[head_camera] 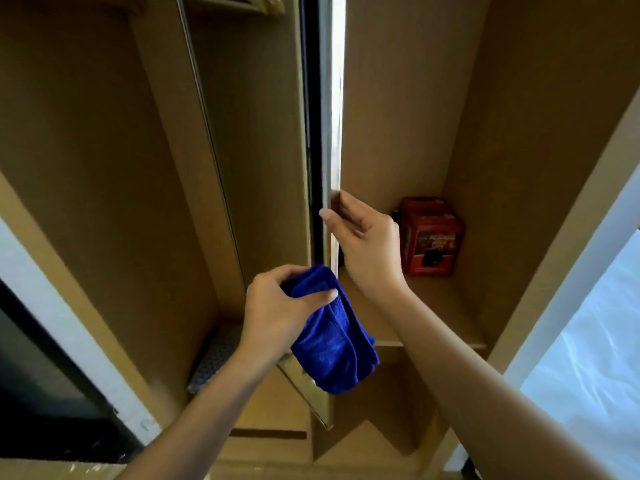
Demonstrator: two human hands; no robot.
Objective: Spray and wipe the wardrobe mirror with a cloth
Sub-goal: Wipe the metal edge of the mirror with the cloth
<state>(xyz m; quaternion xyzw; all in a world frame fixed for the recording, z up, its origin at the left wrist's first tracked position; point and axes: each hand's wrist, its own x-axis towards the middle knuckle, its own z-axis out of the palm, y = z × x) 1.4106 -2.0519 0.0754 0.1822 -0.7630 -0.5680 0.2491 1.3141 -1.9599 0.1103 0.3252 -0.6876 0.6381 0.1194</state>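
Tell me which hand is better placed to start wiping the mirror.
The left hand, I think. It already grips the blue cloth right beside the mirror door's edge. The right hand is busy holding that edge, probably to steady the door, and carries no cloth.

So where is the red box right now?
The red box sits at the back of the wooden shelf inside the wardrobe, right of centre in the head view, just beyond the right hand gripping the door edge.
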